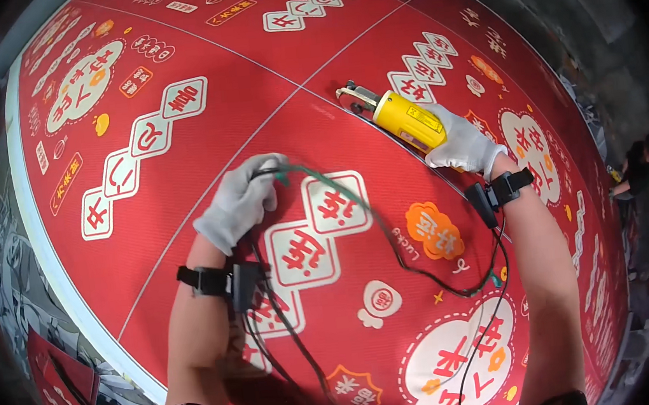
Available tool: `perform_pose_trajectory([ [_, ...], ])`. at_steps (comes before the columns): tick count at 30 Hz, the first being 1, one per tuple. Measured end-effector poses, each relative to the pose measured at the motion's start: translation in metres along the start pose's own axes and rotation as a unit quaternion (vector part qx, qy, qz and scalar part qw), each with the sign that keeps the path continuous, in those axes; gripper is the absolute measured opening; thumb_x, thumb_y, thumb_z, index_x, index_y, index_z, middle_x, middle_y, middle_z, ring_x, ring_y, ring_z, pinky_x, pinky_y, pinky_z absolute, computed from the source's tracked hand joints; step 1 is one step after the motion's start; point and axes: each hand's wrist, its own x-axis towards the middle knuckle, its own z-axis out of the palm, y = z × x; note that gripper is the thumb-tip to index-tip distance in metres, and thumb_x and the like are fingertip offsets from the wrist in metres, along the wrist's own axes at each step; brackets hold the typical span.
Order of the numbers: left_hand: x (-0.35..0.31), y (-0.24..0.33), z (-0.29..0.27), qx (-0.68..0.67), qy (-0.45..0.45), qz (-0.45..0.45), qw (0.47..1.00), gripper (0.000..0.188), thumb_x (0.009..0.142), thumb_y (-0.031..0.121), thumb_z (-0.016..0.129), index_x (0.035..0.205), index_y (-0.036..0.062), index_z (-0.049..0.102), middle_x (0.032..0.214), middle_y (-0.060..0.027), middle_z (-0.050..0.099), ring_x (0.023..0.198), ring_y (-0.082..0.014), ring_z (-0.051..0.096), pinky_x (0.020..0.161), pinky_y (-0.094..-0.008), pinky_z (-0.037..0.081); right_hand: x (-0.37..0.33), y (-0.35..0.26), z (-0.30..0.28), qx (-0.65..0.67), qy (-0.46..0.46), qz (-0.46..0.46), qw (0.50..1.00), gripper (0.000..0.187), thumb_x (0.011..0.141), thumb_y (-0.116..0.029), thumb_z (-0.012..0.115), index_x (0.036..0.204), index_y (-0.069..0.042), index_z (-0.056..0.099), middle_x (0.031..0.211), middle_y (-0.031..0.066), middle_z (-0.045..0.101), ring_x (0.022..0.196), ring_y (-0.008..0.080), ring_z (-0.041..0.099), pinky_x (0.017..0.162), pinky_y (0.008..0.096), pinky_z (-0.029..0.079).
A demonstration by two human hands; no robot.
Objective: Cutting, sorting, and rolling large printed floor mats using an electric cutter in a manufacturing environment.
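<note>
My right hand (463,142), in a white glove, is wrapped round the yellow body of an electric rotary cutter (410,121). Its metal head and reddish round blade point to the far left and rest on a large red printed mat sheet (243,132). A thin pale line with a dark edge runs beneath the cutter toward my right wrist. My gloved left hand (238,199) is closed on a dark and green power cord (377,221), lifted above the sheet. The cord loops to the right, toward my right forearm.
Pale dividing lines cross the sheet beyond my hands. A white border (33,223) edges it on the left, with grey scraps (22,270) and a red offcut (65,384) lying past it. Another person (637,164) is at the far right. Black straps with thin wires sit on both my wrists.
</note>
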Motion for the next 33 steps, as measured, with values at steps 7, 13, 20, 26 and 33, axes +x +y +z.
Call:
perform_pose_trajectory([
  [7, 0.021, 0.007, -0.010, -0.178, -0.065, -0.098, 0.977, 0.040, 0.088, 0.008, 0.043, 0.125, 0.0049, 0.057, 0.065, 0.0001, 0.052, 0.050, -0.0040, 0.043, 0.044, -0.0194, 0.034, 0.054, -0.031, 0.013, -0.064, 0.004, 0.032, 0.997, 0.085, 0.061, -0.012, 0.075, 0.139, -0.005, 0.042, 0.120, 0.0155, 0.060, 0.116, 0.0281, 0.056, 0.103, 0.0333, 0.041],
  [13, 0.023, 0.010, -0.017, -0.084, -0.088, -0.017, 0.992, 0.036, 0.090, 0.008, 0.044, 0.124, 0.0036, 0.057, 0.069, -0.0006, 0.055, 0.052, -0.0054, 0.047, 0.046, -0.0205, 0.038, 0.093, -0.054, 0.026, -0.077, 0.021, 0.009, 0.997, 0.083, 0.063, -0.016, 0.075, 0.139, -0.007, 0.042, 0.122, 0.0183, 0.061, 0.117, 0.0307, 0.057, 0.102, 0.0346, 0.043],
  [20, 0.030, 0.008, -0.024, -0.090, -0.090, -0.032, 0.991, 0.027, 0.099, 0.017, 0.049, 0.123, 0.0069, 0.058, 0.067, 0.0010, 0.055, 0.049, -0.0042, 0.046, 0.045, -0.0204, 0.038, 0.138, -0.089, 0.041, -0.039, 0.010, 0.026, 0.999, 0.088, 0.059, -0.017, 0.075, 0.140, -0.006, 0.040, 0.124, 0.0156, 0.059, 0.119, 0.0301, 0.054, 0.106, 0.0343, 0.038],
  [26, 0.036, -0.001, -0.021, -0.071, -0.090, 0.003, 0.993, 0.030, 0.100, 0.024, 0.049, 0.123, 0.0075, 0.059, 0.066, 0.0010, 0.056, 0.050, -0.0052, 0.050, 0.047, -0.0219, 0.042, 0.184, -0.104, 0.057, 0.049, 0.009, -0.041, 0.998, 0.080, 0.063, -0.011, 0.074, 0.136, -0.004, 0.044, 0.121, 0.0163, 0.061, 0.116, 0.0271, 0.057, 0.100, 0.0321, 0.043],
  [33, 0.038, -0.012, -0.019, -0.009, -0.006, 0.105, 0.994, 0.034, 0.099, 0.032, 0.049, 0.123, 0.0102, 0.060, 0.085, -0.0156, 0.067, 0.082, -0.0317, 0.069, 0.071, -0.0364, 0.052, 0.238, -0.147, 0.068, -0.030, 0.021, -0.013, 0.999, 0.083, 0.062, -0.012, 0.074, 0.138, -0.005, 0.042, 0.124, 0.0182, 0.060, 0.117, 0.0302, 0.057, 0.101, 0.0336, 0.042],
])
